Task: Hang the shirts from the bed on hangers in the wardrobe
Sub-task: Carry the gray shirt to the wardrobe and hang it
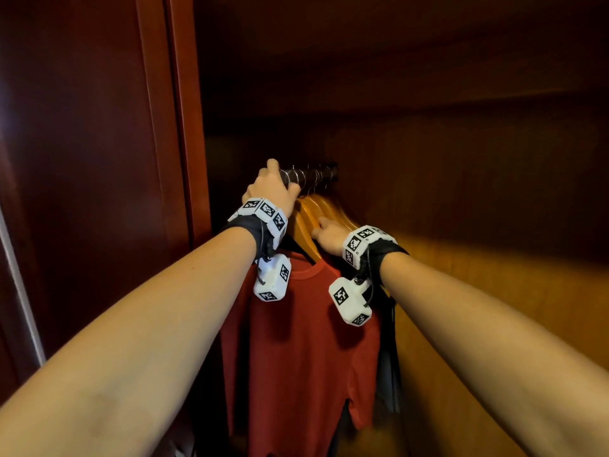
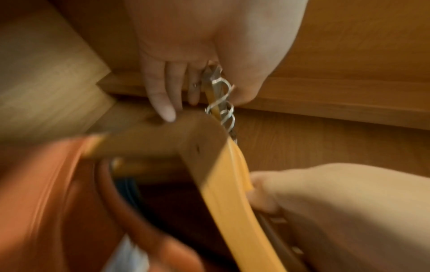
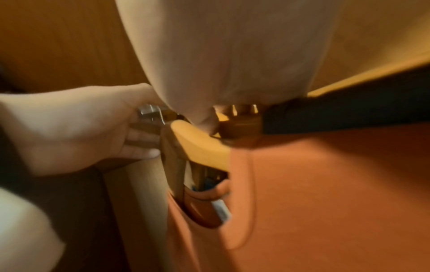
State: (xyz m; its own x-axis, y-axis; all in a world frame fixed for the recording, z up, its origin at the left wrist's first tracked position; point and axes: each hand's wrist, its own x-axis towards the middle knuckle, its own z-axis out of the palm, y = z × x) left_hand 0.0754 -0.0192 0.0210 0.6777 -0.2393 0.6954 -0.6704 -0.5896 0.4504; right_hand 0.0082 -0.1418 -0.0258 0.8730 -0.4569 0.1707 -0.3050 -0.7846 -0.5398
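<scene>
The red shirt (image 1: 296, 341) hangs on a wooden hanger (image 1: 308, 222) at frame centre, directly below both hands, its shoulder line running toward the rail's far end. The left hand (image 1: 273, 188), nearer the rail (image 1: 313, 175), curls round the hooks there; the right hand (image 1: 329, 234) grips the hanger's shoulder. Dark wardrobe (image 1: 461, 159) walls close in around.

Dim warm light, blurred wrist views
</scene>
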